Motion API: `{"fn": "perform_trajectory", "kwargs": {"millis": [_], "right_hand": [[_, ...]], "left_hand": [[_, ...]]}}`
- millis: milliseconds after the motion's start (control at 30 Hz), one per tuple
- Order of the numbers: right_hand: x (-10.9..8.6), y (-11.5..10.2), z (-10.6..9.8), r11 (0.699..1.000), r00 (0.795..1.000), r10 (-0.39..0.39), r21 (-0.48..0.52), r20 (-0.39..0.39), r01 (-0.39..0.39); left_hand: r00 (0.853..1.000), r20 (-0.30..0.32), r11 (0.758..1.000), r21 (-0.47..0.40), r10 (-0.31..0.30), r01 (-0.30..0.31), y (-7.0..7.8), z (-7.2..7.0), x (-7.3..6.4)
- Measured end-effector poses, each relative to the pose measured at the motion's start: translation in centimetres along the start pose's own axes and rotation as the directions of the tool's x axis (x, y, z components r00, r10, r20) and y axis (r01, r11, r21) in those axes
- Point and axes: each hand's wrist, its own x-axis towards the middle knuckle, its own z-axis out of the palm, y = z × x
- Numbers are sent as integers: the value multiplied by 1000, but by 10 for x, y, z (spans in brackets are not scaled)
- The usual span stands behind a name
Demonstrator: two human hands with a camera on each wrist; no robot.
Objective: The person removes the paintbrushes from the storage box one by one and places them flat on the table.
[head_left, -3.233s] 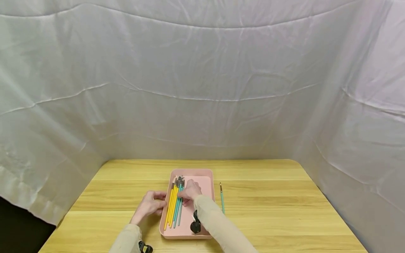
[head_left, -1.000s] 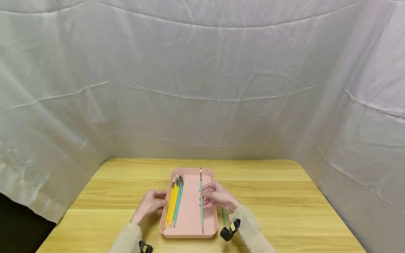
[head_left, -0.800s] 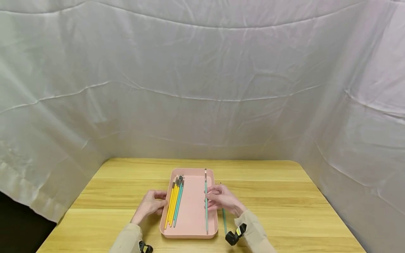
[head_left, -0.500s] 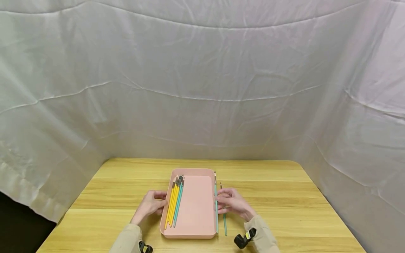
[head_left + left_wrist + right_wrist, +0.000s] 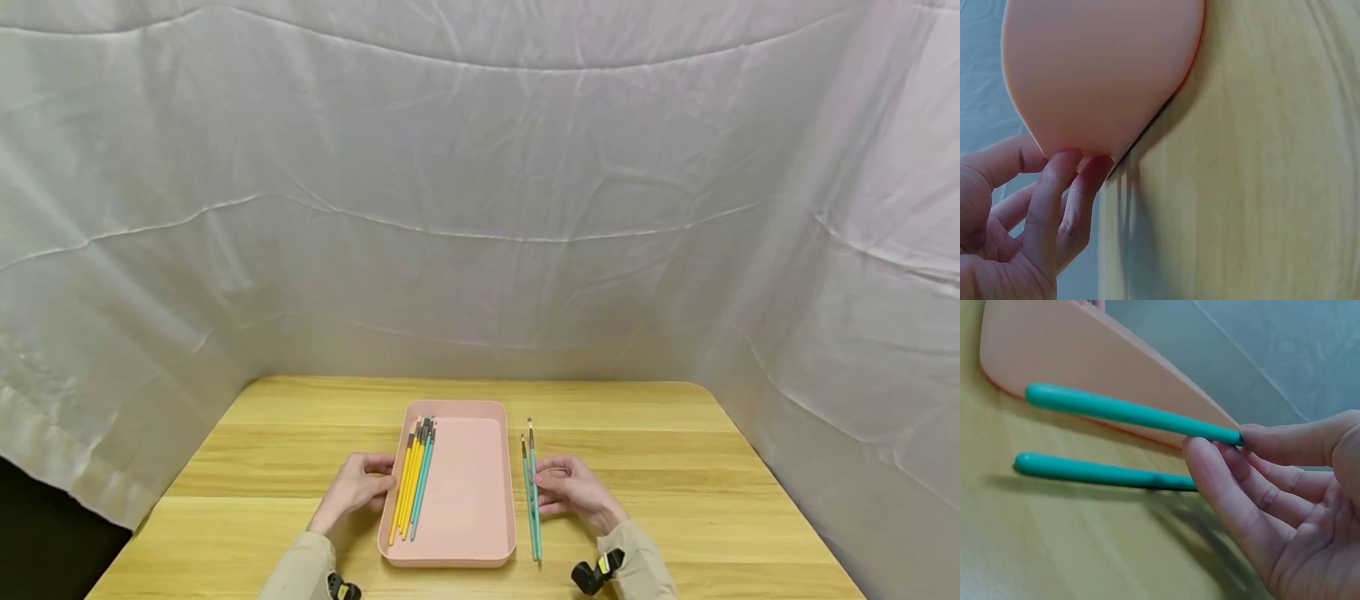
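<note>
Head view, left hand (image 5: 354, 485) gripping one tray (image 5: 472, 483), right hand (image 5: 577, 490) pinching one teal brush (image 5: 537, 533), second brush (image 5: 527, 479) alongside

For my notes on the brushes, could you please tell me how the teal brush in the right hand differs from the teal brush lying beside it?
The held brush is pinched in the right hand; the lying brush rests on the table. In the head view, the held brush's tip reaches higher in the picture than the lying brush's. Both have teal handles and are outside the pink tray.
</note>
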Motion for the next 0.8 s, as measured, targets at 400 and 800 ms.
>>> {"fn": "perform_trajectory", "kwargs": {"millis": [400,800], "right_hand": [[8,6,2,998,993,0,-60,-121,-7],[15,2,6,985,973,-3,-171,-232,-38]], "left_hand": [[1000,2,1000,0,-13,13,-1,0,0],[1000,17,1000,-15,-2,2,-2,-1,-1]]}}
